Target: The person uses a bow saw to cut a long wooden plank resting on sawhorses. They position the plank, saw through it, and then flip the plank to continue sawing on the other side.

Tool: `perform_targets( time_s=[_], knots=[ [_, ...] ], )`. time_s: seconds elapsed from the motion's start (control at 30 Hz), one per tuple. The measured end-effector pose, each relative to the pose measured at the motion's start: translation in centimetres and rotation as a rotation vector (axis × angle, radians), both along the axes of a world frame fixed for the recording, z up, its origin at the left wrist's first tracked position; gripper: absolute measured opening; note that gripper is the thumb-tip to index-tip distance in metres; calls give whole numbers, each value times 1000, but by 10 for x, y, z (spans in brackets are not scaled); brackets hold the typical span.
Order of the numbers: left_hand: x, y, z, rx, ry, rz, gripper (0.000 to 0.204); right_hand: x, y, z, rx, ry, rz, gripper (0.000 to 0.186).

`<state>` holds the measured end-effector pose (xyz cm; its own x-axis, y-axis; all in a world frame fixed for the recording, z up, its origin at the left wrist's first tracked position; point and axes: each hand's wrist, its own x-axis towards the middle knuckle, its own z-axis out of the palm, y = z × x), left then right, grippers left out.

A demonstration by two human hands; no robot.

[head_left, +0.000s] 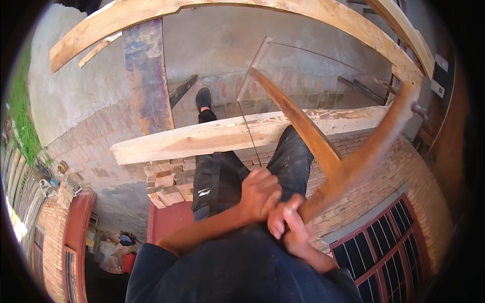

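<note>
Left hand point(260, 192) and right hand point(290, 219) are gripping frame saw point(318, 144); beyond fingers, blade point(247, 125) is crossing board point(187, 141). Board is lying unsevered; cut depth unclear.

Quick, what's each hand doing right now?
Left hand: closed on the near end of the frame saw; exact part hidden.
Right hand: closed, holding the saw's wooden frame.

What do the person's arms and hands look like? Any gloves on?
No gloves: the left hand and right hand are bare. Dark, short sleeves leave the forearms uncovered too. I can see no markings on the sleeves.
</note>
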<state>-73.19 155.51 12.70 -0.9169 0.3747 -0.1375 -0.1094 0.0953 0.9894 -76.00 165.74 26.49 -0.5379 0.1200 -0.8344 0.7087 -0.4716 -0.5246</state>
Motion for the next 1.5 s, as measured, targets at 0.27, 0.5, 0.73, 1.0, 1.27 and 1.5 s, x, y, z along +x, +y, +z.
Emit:
perform_targets(
  time_s=[0.27, 0.5, 0.73, 1.0, 1.27, 1.5],
  knots=[
    [-10, -2, -101, -109, -18, -23, 27, -28, -17, -126, 91, -18, -50, 36],
    [6, 5, 0, 7, 59, 51, 28, 32, 6, -7, -10, 91, -25, 27],
    [9, 12, -140, -142, 92, -50, 27, 0, 4, -156, 57, 25, -28, 29],
    [18, 7, -9, 37, -47, -16, 20, 30, 18, -15, 9, 35, 111, 24],
    [-12, 5, -118, -118, -19, -55, 31, -24, -11, -139, 114, -79, -34, 31],
    [6, -10, 1, 148, -345, -4, 36, -26, -19, -8, 120, -19, 91, 32]
  ],
)
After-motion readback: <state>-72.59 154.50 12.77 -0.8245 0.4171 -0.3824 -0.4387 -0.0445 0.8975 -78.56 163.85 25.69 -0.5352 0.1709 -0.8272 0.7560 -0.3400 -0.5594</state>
